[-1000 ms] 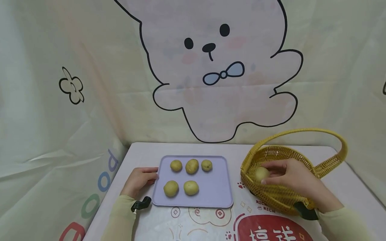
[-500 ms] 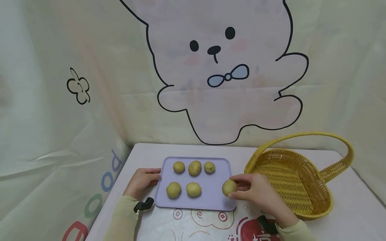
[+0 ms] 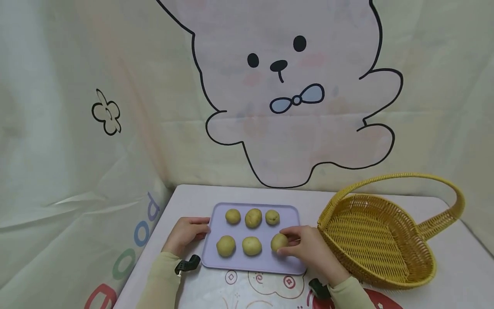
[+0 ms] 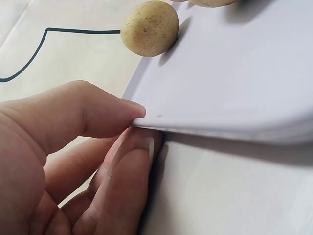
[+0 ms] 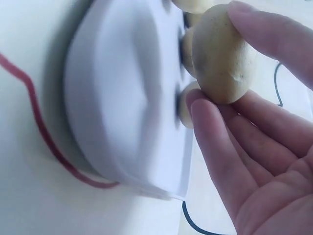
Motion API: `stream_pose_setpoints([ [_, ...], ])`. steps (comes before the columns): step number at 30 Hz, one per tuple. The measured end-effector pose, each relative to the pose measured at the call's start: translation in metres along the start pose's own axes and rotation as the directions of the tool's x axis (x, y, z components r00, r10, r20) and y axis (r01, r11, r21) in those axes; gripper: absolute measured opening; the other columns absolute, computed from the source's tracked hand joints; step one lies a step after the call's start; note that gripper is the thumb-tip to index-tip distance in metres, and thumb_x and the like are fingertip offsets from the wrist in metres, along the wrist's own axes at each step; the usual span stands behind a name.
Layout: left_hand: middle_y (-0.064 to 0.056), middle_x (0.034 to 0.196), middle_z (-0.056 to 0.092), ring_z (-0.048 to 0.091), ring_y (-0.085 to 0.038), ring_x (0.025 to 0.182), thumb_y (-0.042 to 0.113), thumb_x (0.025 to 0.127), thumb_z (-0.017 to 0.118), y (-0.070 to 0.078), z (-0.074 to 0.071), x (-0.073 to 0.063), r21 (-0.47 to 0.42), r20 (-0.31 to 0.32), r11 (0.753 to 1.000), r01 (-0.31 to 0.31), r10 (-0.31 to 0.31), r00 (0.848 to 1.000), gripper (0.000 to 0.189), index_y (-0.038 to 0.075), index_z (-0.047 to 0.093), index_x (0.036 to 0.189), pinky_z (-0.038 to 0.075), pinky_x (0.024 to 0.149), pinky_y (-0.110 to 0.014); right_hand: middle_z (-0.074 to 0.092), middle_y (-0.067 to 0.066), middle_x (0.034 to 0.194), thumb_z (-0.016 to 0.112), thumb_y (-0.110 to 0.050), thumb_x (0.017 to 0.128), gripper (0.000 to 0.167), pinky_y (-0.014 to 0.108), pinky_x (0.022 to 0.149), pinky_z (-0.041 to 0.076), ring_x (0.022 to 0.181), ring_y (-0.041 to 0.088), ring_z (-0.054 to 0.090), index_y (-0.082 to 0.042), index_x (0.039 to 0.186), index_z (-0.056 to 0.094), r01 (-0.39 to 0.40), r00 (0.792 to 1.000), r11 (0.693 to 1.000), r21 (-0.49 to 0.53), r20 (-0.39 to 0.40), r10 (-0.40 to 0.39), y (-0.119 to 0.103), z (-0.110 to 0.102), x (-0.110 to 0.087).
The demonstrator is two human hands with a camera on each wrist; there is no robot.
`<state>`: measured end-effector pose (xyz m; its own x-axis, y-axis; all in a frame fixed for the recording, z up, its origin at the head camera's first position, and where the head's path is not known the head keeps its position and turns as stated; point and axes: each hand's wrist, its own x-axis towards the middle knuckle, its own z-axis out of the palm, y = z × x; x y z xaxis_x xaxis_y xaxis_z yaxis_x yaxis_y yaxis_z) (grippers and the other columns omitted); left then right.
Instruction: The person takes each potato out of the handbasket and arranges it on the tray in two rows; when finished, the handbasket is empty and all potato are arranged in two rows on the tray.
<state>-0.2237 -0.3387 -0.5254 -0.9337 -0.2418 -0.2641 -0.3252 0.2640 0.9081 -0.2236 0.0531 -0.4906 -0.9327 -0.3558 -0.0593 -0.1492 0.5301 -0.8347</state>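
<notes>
My right hand (image 3: 310, 248) pinches a small potato (image 3: 279, 243) between thumb and fingers, over the right front part of the lilac tray (image 3: 266, 264). In the right wrist view this potato (image 5: 222, 56) shows close up, its ends held by thumb and fingertips. My left hand (image 3: 186, 234) grips the tray's left edge. The left wrist view shows the thumb on top of the rim (image 4: 195, 128) and the fingers below it. Several more potatoes lie on the tray: a back row with a middle potato (image 3: 253, 218), and two in front, one at left (image 3: 226, 246).
A yellow woven basket (image 3: 370, 240) with a tall arched handle (image 3: 409, 175) stands to the right of the tray, with no potato visible inside. The white table (image 3: 308, 197) bears a printed cover. A cartoon curtain (image 3: 293, 141) hangs behind and at the sides.
My right hand has carried the potato out of the basket, leftward to the tray's front right. The left hand keeps its hold on the tray edge. The head view has shifted slightly.
</notes>
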Motion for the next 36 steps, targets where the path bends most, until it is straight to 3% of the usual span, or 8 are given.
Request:
stream_pose_setpoints([
  [10, -0.007, 0.111, 0.082, 0.070, -0.009, 0.085, 0.010, 0.081, 0.085, -0.001, -0.007, 0.000, 0.005, -0.001, 1.000, -0.003, 0.003, 1.000, 0.042, 0.005, 0.082, 0.123, 0.058, 0.074, -0.023, 0.081, 0.003, 0.101, 0.100, -0.020, 0.073, 0.054, 0.026, 0.080, 0.063, 0.090, 0.013, 0.075, -0.006, 0.121, 0.081, -0.024, 0.999, 0.999, -0.033, -0.032, 0.023, -0.004, 0.013, 0.004],
  [24, -0.007, 0.112, 0.082, 0.070, -0.009, 0.086, 0.009, 0.082, 0.085, 0.001, -0.008, -0.003, 0.015, -0.002, 1.000, 0.007, -0.007, 1.000, 0.041, 0.005, 0.082, 0.122, 0.058, 0.075, -0.024, 0.079, 0.003, 0.096, 0.100, -0.019, 0.074, 0.055, 0.026, 0.075, 0.060, 0.085, 0.013, 0.072, -0.002, 0.122, 0.080, 0.035, 0.999, 0.997, -0.074, -0.014, -0.037, -0.006, 0.015, 0.005],
  [36, -0.008, 0.114, 0.081, 0.071, -0.008, 0.087, 0.008, 0.084, 0.083, 0.001, -0.007, -0.005, -0.003, -0.002, 1.000, 0.020, -0.020, 1.000, 0.039, 0.003, 0.082, 0.123, 0.059, 0.077, -0.022, 0.078, -0.001, 0.095, 0.100, -0.020, 0.074, 0.051, 0.028, 0.076, 0.057, 0.085, 0.012, 0.069, -0.008, 0.119, 0.081, -0.017, 1.000, 0.990, -0.139, -0.024, 0.014, -0.006, 0.019, 0.003],
])
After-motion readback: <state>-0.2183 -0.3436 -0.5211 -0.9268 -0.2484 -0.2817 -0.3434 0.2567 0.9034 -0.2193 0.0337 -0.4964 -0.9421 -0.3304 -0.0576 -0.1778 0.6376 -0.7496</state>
